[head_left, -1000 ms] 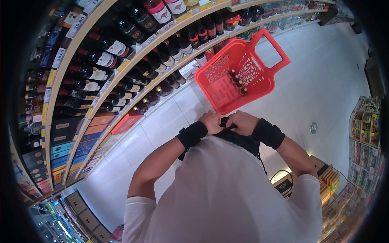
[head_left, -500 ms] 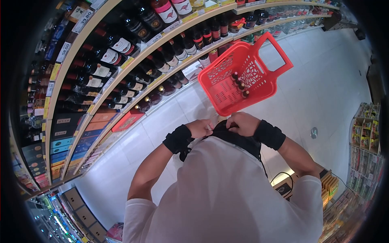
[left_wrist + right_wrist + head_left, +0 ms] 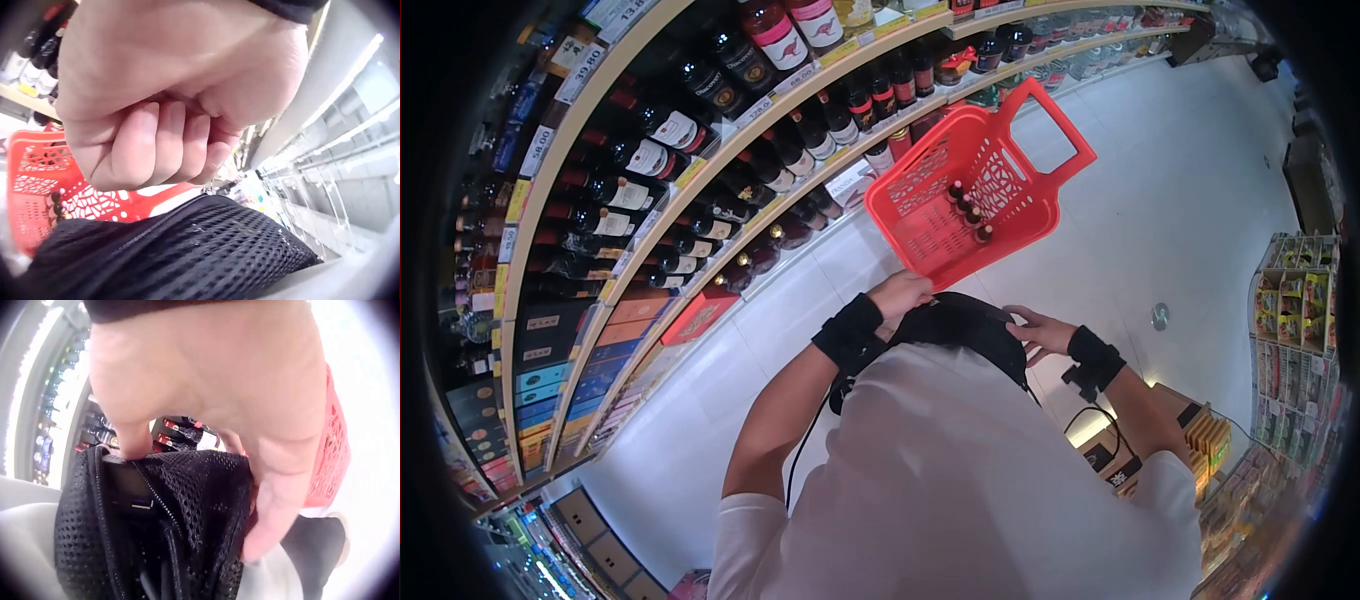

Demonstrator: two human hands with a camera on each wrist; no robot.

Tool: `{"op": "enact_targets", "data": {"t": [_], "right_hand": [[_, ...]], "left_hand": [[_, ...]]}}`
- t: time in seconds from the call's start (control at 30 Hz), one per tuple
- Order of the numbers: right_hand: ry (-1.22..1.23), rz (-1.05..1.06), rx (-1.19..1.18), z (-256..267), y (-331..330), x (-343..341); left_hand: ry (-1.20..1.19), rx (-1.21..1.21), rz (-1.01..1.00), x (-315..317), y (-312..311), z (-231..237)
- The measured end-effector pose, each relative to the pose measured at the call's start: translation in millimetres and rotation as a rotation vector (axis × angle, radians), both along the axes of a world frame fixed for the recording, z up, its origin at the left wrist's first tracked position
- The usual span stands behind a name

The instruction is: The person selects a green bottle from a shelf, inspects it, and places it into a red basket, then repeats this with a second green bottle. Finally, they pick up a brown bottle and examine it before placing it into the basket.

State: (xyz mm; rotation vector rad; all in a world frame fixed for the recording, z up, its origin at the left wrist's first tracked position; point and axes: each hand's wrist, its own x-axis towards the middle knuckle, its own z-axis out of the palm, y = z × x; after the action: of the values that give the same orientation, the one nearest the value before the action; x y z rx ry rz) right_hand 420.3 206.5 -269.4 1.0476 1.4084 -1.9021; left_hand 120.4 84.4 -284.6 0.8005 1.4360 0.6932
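Note:
A black mesh waist pouch [image 3: 960, 325] with a zipper sits at the front of the person's waist. At its left end is my left hand [image 3: 900, 297], fingers curled in; in the left wrist view they pinch right by the zipper pull [image 3: 209, 190], the thumb hidden. My right hand [image 3: 1045, 333] grips the pouch's right end, thumb on one side and fingers on the other. In the right wrist view the zipper [image 3: 159, 497] is parted there, showing a dark flat device [image 3: 128, 484] and a cable inside.
A red shopping basket [image 3: 1045, 220] with several small dark-capped bottles [image 3: 970, 212] stands on the tiled floor just ahead. Curved shelves [image 3: 730, 150] of wine bottles and boxes run along the left. A snack rack [image 3: 1295, 310] stands at the right. Thin black cables hang by both arms.
Both hands were together at the pouch's middle. The left hand has drawn off to the left, and the right has shifted to the pouch's right end. More of the pouch shows now.

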Motion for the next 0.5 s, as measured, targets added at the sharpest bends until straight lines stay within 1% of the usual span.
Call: {"op": "enact_targets", "data": {"t": [0.07,0.1,0.13,0.2,0.23,0.27,0.33,0.4,0.43,0.5], "right_hand": [[0.095,-0.140,-0.008,-15.0,-9.7,7.2],[0.125,-0.223,-0.061,-24.8,-11.1,13.4],[0.158,-0.307,-0.116,-34.5,-11.6,19.9],[0.184,-0.476,-0.230,-34.8,-10.9,24.8],[0.174,-0.564,-0.293,-28.4,-11.8,26.6],[0.165,-0.653,-0.354,-24.4,-11.9,28.3],[0.204,-0.559,-0.253,-32.9,-14.4,34.4],[0.244,-0.455,-0.147,-41.1,-11.6,36.8],[0.244,-0.446,-0.056,-36.7,-14.8,33.1],[0.157,-0.506,-0.084,-42.2,-15.5,33.6]], "left_hand": [[0.343,0.507,-0.390,25.7,30.1,-25.5],[0.543,0.580,-0.579,44.3,43.6,-12.0],[0.747,0.648,-0.769,62.9,57.3,12.2],[0.779,0.495,-0.911,101.9,67.3,51.3],[0.699,0.472,-0.963,118.4,67.7,74.3],[0.620,0.451,-1.014,135.8,66.4,87.8],[0.742,0.420,-1.361,184.9,56.8,73.9],[0.744,0.530,-1.400,203.7,44.4,60.4],[0.744,0.581,-1.419,206.1,43.9,57.2],[0.652,0.596,-1.395,200.4,48.4,51.0]]}}
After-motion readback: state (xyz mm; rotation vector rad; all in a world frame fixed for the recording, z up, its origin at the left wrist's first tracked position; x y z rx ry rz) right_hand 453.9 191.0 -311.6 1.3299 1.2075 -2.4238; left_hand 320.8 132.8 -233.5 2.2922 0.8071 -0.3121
